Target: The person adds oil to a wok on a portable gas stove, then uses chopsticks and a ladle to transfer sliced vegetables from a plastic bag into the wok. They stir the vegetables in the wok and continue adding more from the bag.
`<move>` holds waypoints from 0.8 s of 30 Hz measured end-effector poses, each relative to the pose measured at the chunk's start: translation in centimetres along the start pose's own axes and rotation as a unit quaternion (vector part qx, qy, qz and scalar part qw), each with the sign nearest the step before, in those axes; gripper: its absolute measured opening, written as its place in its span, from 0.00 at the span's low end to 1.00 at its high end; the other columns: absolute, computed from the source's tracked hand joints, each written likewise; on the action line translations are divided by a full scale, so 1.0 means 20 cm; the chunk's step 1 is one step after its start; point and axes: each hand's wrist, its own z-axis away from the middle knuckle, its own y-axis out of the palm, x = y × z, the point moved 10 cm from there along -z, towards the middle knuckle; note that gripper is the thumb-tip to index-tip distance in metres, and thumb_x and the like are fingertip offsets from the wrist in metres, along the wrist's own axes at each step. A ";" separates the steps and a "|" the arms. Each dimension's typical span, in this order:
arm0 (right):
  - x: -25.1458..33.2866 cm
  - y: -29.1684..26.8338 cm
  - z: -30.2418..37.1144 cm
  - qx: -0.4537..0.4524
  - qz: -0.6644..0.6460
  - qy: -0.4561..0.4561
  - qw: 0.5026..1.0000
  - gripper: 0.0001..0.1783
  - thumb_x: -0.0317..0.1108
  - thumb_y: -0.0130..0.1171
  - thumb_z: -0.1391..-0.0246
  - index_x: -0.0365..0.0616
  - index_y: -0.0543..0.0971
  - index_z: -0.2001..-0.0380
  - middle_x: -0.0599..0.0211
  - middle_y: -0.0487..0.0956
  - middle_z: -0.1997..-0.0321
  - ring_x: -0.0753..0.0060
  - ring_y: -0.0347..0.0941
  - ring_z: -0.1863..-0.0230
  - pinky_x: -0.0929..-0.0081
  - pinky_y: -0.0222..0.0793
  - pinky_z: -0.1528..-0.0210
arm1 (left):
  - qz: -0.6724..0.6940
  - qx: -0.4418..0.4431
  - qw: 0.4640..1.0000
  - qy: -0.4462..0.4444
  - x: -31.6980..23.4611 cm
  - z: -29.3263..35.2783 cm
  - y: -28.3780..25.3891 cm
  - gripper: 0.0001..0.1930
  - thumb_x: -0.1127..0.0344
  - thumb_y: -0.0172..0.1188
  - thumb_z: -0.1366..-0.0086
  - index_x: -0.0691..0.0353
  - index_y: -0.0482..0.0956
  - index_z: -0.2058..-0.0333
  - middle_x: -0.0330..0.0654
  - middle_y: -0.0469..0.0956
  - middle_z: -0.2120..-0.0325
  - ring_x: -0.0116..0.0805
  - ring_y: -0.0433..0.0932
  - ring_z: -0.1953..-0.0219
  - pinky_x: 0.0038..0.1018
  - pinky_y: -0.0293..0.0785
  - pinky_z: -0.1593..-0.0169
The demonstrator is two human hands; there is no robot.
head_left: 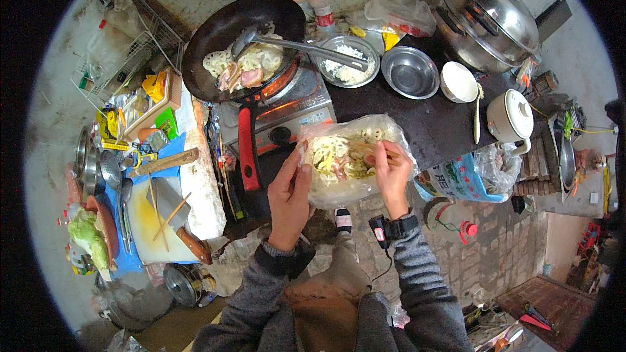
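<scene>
In front of me is a see-through plastic bag [385, 125], its mouth spread wide, holding sliced lotus root [326, 150] and some pinkish pieces. Whether a box sits inside it I cannot tell. My left hand [290, 199] grips the bag's left edge, thumb on top. With my right hand [393, 179] I hold wooden chopsticks [390, 152] over the right part of the food; their tips are hard to make out. Beyond, a dark wok [208, 32] with a red handle [248, 150] sits on a stove [303, 101], holding lotus slices, pink meat and a metal ladle [319, 50].
Right of the wok stand a steel bowl of white bits [349, 62], another steel bowl [409, 73], a white bowl [459, 82], a lidded white pot [510, 116] and a large steamer [489, 19]. A cleaver [173, 202] and loose chopsticks lie on a cutting board [147, 221] at left.
</scene>
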 end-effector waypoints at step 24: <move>-0.07 -0.13 -0.02 -0.070 -0.120 0.074 0.988 0.12 0.31 0.55 0.41 0.28 0.76 0.66 0.61 0.77 0.73 0.71 0.77 0.78 0.76 0.76 0.78 | -0.011 0.005 1.000 0.026 -0.02 0.00 -0.02 0.20 0.70 0.52 0.33 0.67 0.68 0.43 0.44 0.72 0.47 0.25 0.70 0.49 0.22 0.66 0.47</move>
